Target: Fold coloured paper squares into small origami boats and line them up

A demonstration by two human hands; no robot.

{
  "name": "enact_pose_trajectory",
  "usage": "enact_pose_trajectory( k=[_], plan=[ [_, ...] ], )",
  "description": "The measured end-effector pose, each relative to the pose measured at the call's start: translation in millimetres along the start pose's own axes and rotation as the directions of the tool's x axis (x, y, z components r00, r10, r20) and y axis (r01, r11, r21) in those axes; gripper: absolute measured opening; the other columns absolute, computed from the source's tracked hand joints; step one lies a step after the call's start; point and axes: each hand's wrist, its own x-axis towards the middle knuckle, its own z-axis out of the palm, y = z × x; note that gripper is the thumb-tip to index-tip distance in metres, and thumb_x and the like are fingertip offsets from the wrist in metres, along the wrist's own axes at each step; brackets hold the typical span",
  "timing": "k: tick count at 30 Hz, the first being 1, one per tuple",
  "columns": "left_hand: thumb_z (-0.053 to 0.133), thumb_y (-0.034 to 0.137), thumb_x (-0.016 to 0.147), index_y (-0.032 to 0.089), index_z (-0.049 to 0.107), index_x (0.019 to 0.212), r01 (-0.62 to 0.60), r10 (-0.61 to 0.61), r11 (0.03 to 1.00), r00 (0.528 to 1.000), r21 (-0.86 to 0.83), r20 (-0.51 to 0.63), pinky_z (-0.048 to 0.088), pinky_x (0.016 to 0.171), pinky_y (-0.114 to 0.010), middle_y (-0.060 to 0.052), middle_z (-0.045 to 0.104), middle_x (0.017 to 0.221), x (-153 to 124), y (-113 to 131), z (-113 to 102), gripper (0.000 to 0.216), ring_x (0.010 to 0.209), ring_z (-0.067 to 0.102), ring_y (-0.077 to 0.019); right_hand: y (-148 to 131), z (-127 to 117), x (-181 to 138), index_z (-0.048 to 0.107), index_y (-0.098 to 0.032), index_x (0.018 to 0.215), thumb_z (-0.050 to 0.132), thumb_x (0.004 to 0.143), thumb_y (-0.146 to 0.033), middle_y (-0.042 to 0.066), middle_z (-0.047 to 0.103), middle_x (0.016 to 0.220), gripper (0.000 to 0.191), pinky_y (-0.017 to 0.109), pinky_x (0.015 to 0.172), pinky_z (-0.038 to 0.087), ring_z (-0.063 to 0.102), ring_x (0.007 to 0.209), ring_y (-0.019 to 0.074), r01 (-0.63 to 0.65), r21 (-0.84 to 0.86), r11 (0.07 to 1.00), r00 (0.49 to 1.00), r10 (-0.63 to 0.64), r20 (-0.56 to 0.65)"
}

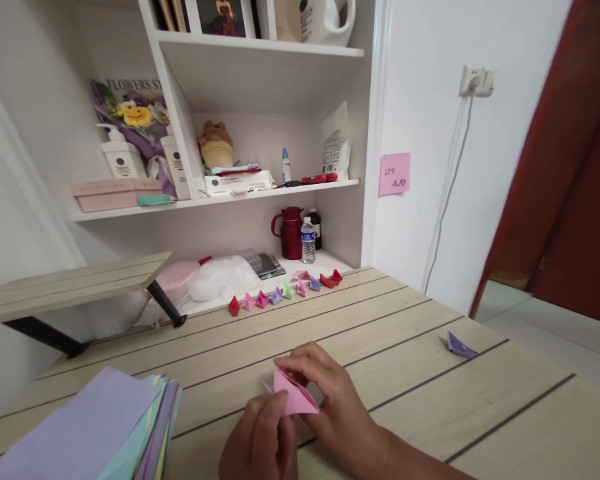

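A piece of folded pink paper is held between my two hands above the table. My left hand pinches its lower left corner between thumb and finger. From the right, my right hand grips it, the index finger along the top edge and the thumb hidden behind the paper. Further back stand several small folded paper boats in a row, in red, pink, purple and green. A purple paper boat lies apart on the right side of the table.
A stack of coloured paper sheets lies at the left front. Behind it stands a small raised shelf on black legs. At the back, a red jug and a water bottle stand beneath a loaded white shelf.
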Motion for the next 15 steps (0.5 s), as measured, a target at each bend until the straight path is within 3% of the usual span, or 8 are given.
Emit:
enact_pose_trajectory(
  k=[4,8,12,15],
  plan=[
    [0.049,0.012,0.092,0.023,0.060,0.102,0.022,-0.022,1.000,1.000,-0.010,0.016,0.051,0.063,-0.020,0.000,0.066,0.076,5.9,0.4,-2.9,0.019,0.069,0.067,-0.0114,4.6,2.0,-2.8,0.058,-0.027,0.125,0.059,0.081,-0.003,0.004,0.060,0.101,0.050,0.029,0.076,0.053,0.061,0.087,0.0166,-0.007,-0.016,1.000,1.000,0.006,-0.010],
    [0.046,0.017,0.092,0.025,0.059,0.095,0.140,-0.140,0.990,0.990,-0.003,0.021,0.049,0.057,-0.019,0.004,0.062,0.069,19.2,10.0,-9.3,0.016,0.057,0.061,-0.0096,3.7,3.2,-2.0,0.056,-0.023,0.099,0.061,0.079,-0.004,0.001,0.057,0.090,0.028,0.026,0.068,0.051,0.057,0.075,0.0145,-0.053,-0.026,0.998,0.994,0.050,-0.097],
    [0.045,0.027,0.093,0.026,0.060,0.094,0.302,-0.304,0.953,0.949,0.030,0.085,0.047,0.050,-0.020,0.006,0.062,0.065,17.6,31.0,-22.5,0.015,0.047,0.058,-0.0096,-15.0,-6.8,-6.9,0.059,-0.022,0.086,0.053,0.080,0.001,0.001,0.056,0.086,0.025,0.023,0.064,0.047,0.057,0.075,0.0136,-0.001,-0.094,0.996,0.999,-0.002,-0.034],
    [0.041,0.033,0.097,0.027,0.058,0.099,0.274,-0.296,0.954,0.926,0.124,0.234,0.042,0.041,-0.020,0.007,0.064,0.064,-4.1,43.5,-40.6,0.018,0.041,0.057,-0.0089,-34.7,-22.0,-27.3,0.061,-0.023,0.087,0.050,0.077,0.002,0.000,0.058,0.084,0.029,0.023,0.061,0.044,0.057,0.071,0.0133,-0.030,-0.210,0.977,0.994,0.051,0.093]
  ],
)
